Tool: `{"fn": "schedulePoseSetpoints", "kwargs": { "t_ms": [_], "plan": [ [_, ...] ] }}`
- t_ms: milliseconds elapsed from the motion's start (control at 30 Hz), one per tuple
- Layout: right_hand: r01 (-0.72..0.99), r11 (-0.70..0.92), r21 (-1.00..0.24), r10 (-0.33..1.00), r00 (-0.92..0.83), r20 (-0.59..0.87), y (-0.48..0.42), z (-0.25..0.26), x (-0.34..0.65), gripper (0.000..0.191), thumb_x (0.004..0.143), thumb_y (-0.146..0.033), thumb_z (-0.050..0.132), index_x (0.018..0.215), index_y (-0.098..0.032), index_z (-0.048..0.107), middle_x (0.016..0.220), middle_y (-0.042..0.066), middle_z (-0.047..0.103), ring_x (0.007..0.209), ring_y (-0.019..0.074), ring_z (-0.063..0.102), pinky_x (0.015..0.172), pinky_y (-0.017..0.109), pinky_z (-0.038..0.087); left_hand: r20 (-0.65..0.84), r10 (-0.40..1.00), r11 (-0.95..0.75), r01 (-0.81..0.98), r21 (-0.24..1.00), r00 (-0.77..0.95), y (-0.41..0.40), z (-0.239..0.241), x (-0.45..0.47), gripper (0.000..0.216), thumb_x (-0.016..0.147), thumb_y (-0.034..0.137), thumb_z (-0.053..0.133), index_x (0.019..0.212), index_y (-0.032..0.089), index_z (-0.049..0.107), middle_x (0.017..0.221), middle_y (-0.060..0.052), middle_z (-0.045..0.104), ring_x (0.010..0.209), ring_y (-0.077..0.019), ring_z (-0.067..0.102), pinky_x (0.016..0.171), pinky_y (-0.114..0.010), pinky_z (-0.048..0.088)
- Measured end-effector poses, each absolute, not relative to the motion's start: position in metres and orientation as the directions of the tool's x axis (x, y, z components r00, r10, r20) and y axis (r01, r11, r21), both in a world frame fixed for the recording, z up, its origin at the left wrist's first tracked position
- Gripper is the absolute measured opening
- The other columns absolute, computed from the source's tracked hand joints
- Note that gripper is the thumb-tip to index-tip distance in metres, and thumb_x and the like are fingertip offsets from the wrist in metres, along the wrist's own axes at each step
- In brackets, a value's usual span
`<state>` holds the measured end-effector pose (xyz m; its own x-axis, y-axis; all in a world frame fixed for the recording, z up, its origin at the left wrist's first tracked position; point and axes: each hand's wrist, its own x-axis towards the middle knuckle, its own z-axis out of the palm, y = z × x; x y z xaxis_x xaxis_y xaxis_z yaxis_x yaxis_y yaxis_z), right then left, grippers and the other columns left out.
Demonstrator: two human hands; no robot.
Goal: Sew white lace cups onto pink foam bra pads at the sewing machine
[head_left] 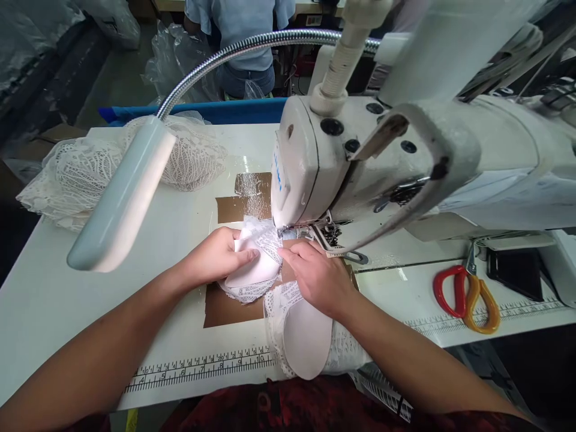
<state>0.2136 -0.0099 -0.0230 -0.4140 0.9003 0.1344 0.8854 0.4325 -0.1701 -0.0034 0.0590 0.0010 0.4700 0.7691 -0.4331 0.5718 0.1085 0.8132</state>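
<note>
A white lace bra [254,267] with smooth padded cups lies partly under the needle end of a sewing machine [301,162]. My left hand [220,255] grips one cup at its left side, thumb on top and fingers underneath. Close to the needle, my right hand [317,273] pinches the lace edge between thumb and forefinger. The second cup [308,339] hangs toward the table's front edge, below my right hand. The needle tip itself is hard to make out among the lace and the presser foot.
A lamp [123,192] on a bendable metal neck hangs over the left side. Behind it lies a heap of lace [189,150]. Scissors [468,294] with red and yellow handles rest at right. A ruler strip [202,367] runs along the front edge. A person [245,42] sits beyond the table.
</note>
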Motion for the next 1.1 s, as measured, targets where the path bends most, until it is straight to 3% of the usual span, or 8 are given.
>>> {"fn": "schedulePoseSetpoints", "kwargs": {
  "t_ms": [167, 267, 333, 400, 467, 567, 800, 1100],
  "plan": [
    [0.884, 0.436, -0.170, 0.900, -0.422, 0.112, -0.008, -0.018, 0.211, 0.042, 0.077, -0.001, 0.043, 0.107, -0.019, 0.064, 0.086, 0.007, 0.058, 0.078, 0.0177, 0.049, 0.059, 0.027, 0.030, -0.413, 0.783, -0.032, 0.693, 0.720, 0.466, 0.060, 0.007, -0.005, 0.030, 0.080, 0.043, 0.055, 0.075, 0.015, 0.063, 0.068, -0.003, 0.064, 0.060, -0.0184, 0.058, 0.051, -0.025, 0.040],
    [0.880, 0.441, -0.176, 0.897, -0.426, 0.116, -0.008, -0.018, 0.212, 0.041, 0.075, 0.000, 0.044, 0.105, -0.019, 0.064, 0.086, 0.007, 0.057, 0.077, 0.0175, 0.047, 0.060, 0.027, 0.029, -0.347, 0.824, -0.250, 0.837, 0.487, 0.448, 0.058, 0.019, -0.009, 0.030, 0.081, 0.044, 0.052, 0.076, 0.015, 0.062, 0.065, -0.004, 0.060, 0.059, -0.0203, 0.055, 0.050, -0.028, 0.037],
    [0.873, 0.454, -0.179, 0.891, -0.438, 0.122, -0.008, -0.018, 0.212, 0.041, 0.075, 0.000, 0.044, 0.105, -0.019, 0.064, 0.086, 0.006, 0.057, 0.076, 0.0173, 0.046, 0.061, 0.028, 0.030, -0.166, 0.878, -0.393, 0.875, 0.283, 0.449, 0.054, 0.027, -0.009, 0.032, 0.079, 0.044, 0.055, 0.089, 0.014, 0.062, 0.076, -0.007, 0.062, 0.071, -0.0257, 0.057, 0.056, -0.031, 0.041],
    [0.866, 0.465, -0.182, 0.885, -0.449, 0.125, -0.007, -0.018, 0.212, 0.041, 0.075, 0.000, 0.044, 0.105, -0.019, 0.064, 0.087, 0.006, 0.057, 0.076, 0.0173, 0.045, 0.062, 0.028, 0.030, 0.081, 0.838, -0.545, 0.820, 0.176, 0.540, 0.049, 0.031, -0.006, 0.035, 0.083, 0.040, 0.054, 0.105, 0.014, 0.060, 0.097, -0.012, 0.062, 0.090, -0.0297, 0.056, 0.068, -0.037, 0.046],
    [0.860, 0.475, -0.186, 0.880, -0.459, 0.122, -0.007, -0.019, 0.212, 0.038, 0.076, -0.002, 0.045, 0.105, -0.018, 0.064, 0.086, 0.006, 0.058, 0.078, 0.0180, 0.045, 0.062, 0.029, 0.031, 0.242, 0.692, -0.720, 0.675, 0.160, 0.680, 0.045, 0.026, 0.002, 0.030, 0.090, 0.031, 0.046, 0.111, 0.013, 0.058, 0.110, -0.013, 0.060, 0.099, -0.0273, 0.053, 0.079, -0.038, 0.047],
    [0.848, 0.491, -0.201, 0.871, -0.473, 0.132, -0.007, -0.019, 0.214, 0.033, 0.078, -0.005, 0.046, 0.103, -0.017, 0.065, 0.083, 0.006, 0.058, 0.080, 0.0189, 0.046, 0.062, 0.029, 0.031, 0.271, 0.523, -0.852, 0.489, 0.187, 0.808, 0.041, 0.004, 0.014, 0.027, 0.095, 0.021, 0.039, 0.109, 0.011, 0.060, 0.105, -0.012, 0.063, 0.094, -0.0223, 0.056, 0.080, -0.035, 0.048],
    [0.823, 0.491, -0.287, 0.869, -0.437, 0.232, -0.007, -0.023, 0.218, 0.029, 0.085, -0.010, 0.042, 0.099, -0.019, 0.067, 0.082, 0.003, 0.062, 0.072, 0.0152, 0.049, 0.062, 0.027, 0.034, 0.201, 0.495, -0.868, 0.468, 0.167, 0.845, 0.039, -0.025, 0.014, 0.031, 0.094, 0.021, 0.041, 0.114, 0.009, 0.060, 0.099, -0.015, 0.061, 0.087, -0.0236, 0.055, 0.075, -0.038, 0.049],
    [0.889, 0.404, -0.214, 0.915, -0.394, 0.090, -0.003, -0.020, 0.211, 0.037, 0.080, -0.007, 0.048, 0.112, -0.019, 0.063, 0.105, 0.006, 0.065, 0.085, 0.0181, 0.056, 0.067, 0.028, 0.041, 0.213, 0.497, -0.866, 0.464, 0.188, 0.841, 0.039, -0.025, 0.015, 0.034, 0.094, 0.019, 0.038, 0.118, 0.010, 0.059, 0.114, -0.017, 0.062, 0.088, -0.0231, 0.057, 0.075, -0.041, 0.049]
  ]
}}
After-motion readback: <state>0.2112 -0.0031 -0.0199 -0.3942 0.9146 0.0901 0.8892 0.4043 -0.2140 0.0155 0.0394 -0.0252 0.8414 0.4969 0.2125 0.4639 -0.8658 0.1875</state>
